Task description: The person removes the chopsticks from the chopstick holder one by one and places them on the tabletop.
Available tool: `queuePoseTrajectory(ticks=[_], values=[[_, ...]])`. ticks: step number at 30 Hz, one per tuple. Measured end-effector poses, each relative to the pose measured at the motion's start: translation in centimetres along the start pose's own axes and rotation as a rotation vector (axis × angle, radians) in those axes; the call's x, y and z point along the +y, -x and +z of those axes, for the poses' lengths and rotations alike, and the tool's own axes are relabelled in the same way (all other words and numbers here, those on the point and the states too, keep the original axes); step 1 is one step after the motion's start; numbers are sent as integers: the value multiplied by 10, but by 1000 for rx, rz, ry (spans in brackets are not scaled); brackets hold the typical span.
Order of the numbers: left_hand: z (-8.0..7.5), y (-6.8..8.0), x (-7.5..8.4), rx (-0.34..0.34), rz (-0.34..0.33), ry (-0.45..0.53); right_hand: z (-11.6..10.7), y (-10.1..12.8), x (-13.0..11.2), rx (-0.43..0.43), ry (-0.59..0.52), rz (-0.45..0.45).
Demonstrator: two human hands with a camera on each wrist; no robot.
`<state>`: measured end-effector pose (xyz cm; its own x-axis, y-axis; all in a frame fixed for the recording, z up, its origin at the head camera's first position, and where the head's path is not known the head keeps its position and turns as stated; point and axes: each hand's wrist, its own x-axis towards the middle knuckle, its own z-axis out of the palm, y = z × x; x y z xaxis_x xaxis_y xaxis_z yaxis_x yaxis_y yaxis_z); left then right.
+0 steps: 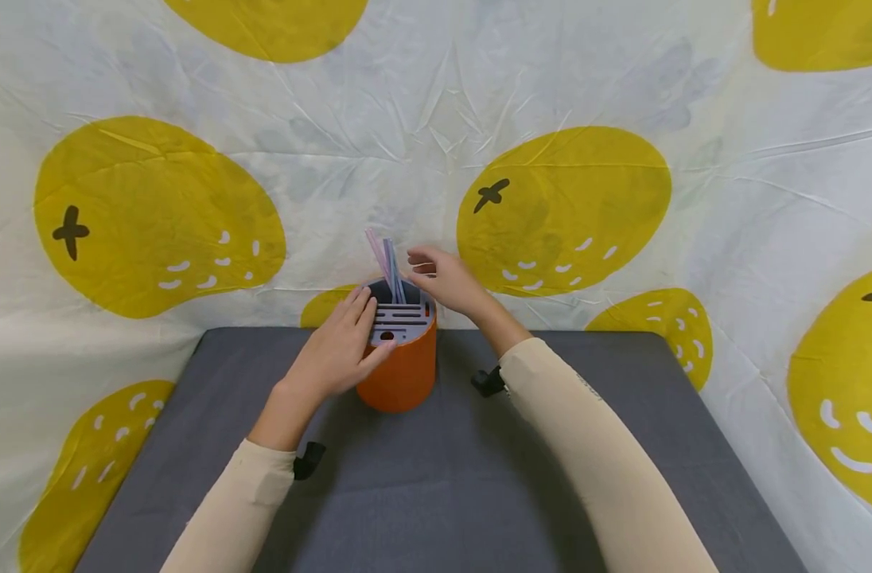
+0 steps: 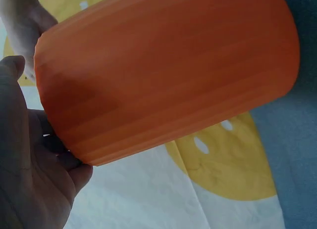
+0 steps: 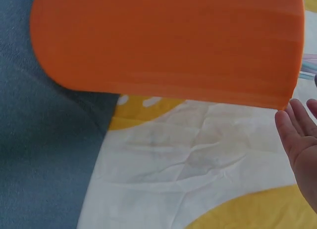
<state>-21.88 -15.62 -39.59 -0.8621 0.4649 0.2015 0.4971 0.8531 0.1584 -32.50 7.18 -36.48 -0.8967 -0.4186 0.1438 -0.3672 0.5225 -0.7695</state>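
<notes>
An orange round holder (image 1: pixel 399 382) stands upright near the back of the table, with a grey slotted insert (image 1: pixel 407 333) in its top. Several thin pink and bluish straw-like sticks (image 1: pixel 393 270) rise out of its rear opening, leaning left. My left hand (image 1: pixel 336 346) rests on the holder's left rim, fingers extended and thumb apart along the front. On the other side, my right hand (image 1: pixel 446 278) is beside the sticks at the right rim, its fingers loosely bent with nothing between them. The wrist views show mostly the holder's smooth orange wall (image 2: pixel 173 75).
A dark grey cloth covers the table (image 1: pixel 422 493). Directly behind it hangs a white curtain (image 1: pixel 379 183) printed with yellow fruit. Small black wrist devices (image 1: pixel 309 461) show under both cream sleeves (image 1: pixel 586 446).
</notes>
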Motion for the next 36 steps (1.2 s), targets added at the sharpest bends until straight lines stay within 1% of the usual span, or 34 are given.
queuePoseTrajectory(ticks=[3,5,10,14,18,23,28,32,36], values=[[1,1,1,-12,-10,-9,3,-5,-2,14,3,10],[2,2,1,-9,-7,-18,4,-8,-4,23,2,10],[6,2,2,22,6,-45,9,-14,-9,40,4,15],[10,2,2,46,22,-75,14,-18,-9,61,28,24],[12,2,2,55,40,-100,18,-20,-10,77,56,30],[12,4,2,49,50,-104,22,-21,-11,101,70,44],[12,5,2,62,58,-101,25,-23,-10,122,80,47],[12,6,3,70,49,-90,26,-23,-9,134,72,45],[12,6,5,57,30,-69,26,-23,-9,145,66,37]])
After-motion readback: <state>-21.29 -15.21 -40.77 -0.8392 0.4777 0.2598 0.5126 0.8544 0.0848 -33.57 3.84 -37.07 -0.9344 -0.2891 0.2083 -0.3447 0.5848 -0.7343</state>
